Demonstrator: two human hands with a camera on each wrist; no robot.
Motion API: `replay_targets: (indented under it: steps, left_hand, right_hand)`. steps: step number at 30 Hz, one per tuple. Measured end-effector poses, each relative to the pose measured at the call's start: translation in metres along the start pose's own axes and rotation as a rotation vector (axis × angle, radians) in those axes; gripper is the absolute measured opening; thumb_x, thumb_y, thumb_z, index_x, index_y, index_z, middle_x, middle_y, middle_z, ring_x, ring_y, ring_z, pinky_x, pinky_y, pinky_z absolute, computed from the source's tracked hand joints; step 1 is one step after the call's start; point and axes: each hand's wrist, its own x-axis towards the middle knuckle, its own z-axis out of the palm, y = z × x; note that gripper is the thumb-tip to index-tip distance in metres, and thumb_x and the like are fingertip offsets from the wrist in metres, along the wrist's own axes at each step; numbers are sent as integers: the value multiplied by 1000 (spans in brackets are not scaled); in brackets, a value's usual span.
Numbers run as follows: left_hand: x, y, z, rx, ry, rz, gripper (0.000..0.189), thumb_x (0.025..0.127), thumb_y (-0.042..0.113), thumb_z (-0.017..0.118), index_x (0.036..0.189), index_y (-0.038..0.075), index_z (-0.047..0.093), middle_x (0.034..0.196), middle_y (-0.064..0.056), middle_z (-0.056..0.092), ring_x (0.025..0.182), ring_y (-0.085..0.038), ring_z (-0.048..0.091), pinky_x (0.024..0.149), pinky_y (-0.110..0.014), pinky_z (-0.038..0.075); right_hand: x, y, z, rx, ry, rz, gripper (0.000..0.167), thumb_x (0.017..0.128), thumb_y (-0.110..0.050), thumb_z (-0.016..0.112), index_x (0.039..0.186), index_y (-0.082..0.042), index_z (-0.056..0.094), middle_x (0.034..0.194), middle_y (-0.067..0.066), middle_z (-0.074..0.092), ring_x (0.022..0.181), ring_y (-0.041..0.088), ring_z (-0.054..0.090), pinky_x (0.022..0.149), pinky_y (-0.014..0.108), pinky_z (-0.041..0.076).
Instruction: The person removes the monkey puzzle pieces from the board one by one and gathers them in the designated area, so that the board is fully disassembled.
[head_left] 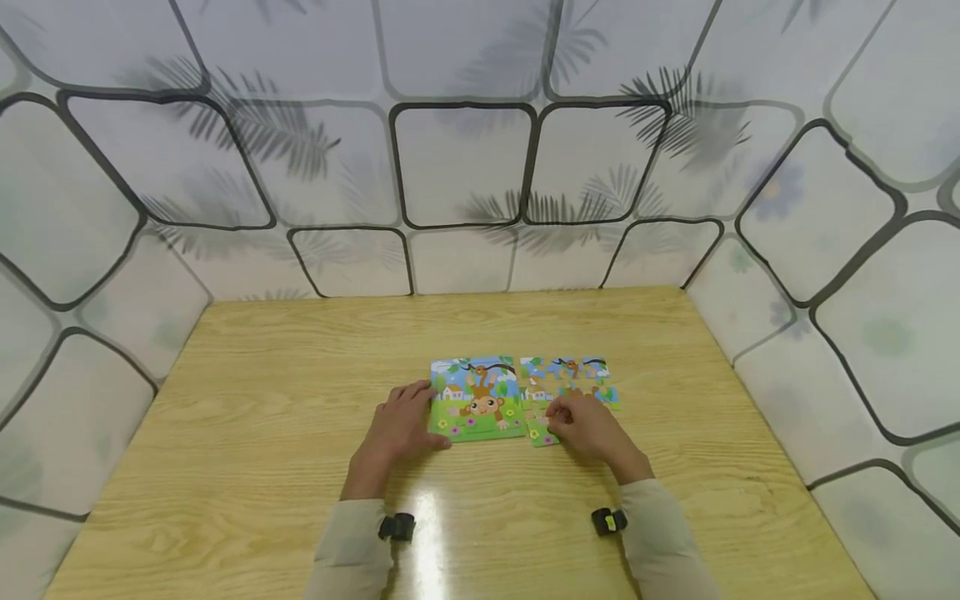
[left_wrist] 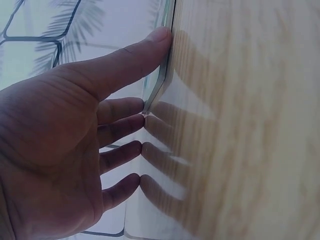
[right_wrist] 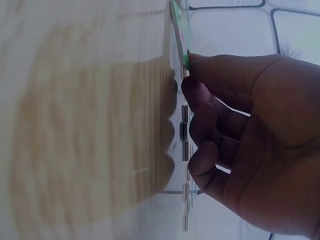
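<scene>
A square picture board (head_left: 480, 417) with a cartoon monkey on green grass lies flat on the wooden table. My left hand (head_left: 401, 425) rests at its left side. In the left wrist view, the thumb (left_wrist: 135, 60) touches the board's edge and the other fingertips stand on the table. Just right of the board, several jigsaw puzzle pieces (head_left: 534, 393) with matching artwork lie in rows. Over their lower part, my right hand (head_left: 592, 427) pinches a green puzzle piece (right_wrist: 180, 35) between thumb and index finger; it is slightly tilted. Some pieces under that hand are hidden.
The wooden table (head_left: 262, 400) extends around the board and pieces on all sides. A patterned white wall covering (head_left: 465, 167) stands behind and along both sides. Dark straps with small devices (head_left: 397, 527) sit on both wrists.
</scene>
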Motion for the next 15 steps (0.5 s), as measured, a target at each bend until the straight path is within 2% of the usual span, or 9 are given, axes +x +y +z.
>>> replay_targets:
  steps: [6,9,13,15]
  left_hand:
    - [-1,-1,-2,-7,-1,15,87,72,48,81,143,10,47,154,-7,37,140,-34,33,105,-60,34]
    - [-2,-1,-2,-12,4,19,87,72,49,80,143,11,47,154,-7,38,139,-35,34,103,-61,35]
    - [-3,-1,-3,-30,13,12,86,75,53,77,143,11,46,153,-7,39,137,-36,36,101,-61,36]
    - [-3,-1,-2,-39,19,10,85,76,54,75,144,12,45,152,-7,40,136,-36,36,100,-61,36]
  right_hand:
    - [2,-7,0,-16,-3,27,14,89,-14,64,101,-10,70,77,-6,61,68,9,51,65,27,44]
    - [6,-15,1,-10,-10,11,17,91,-15,62,106,-11,69,74,-6,59,62,9,47,62,26,41]
    - [12,-28,4,11,-23,-20,20,93,-14,59,110,-10,68,78,-6,62,54,7,51,59,25,44]
    - [16,-34,6,19,-25,-20,20,93,-15,60,111,-11,68,80,-6,63,55,6,53,59,25,45]
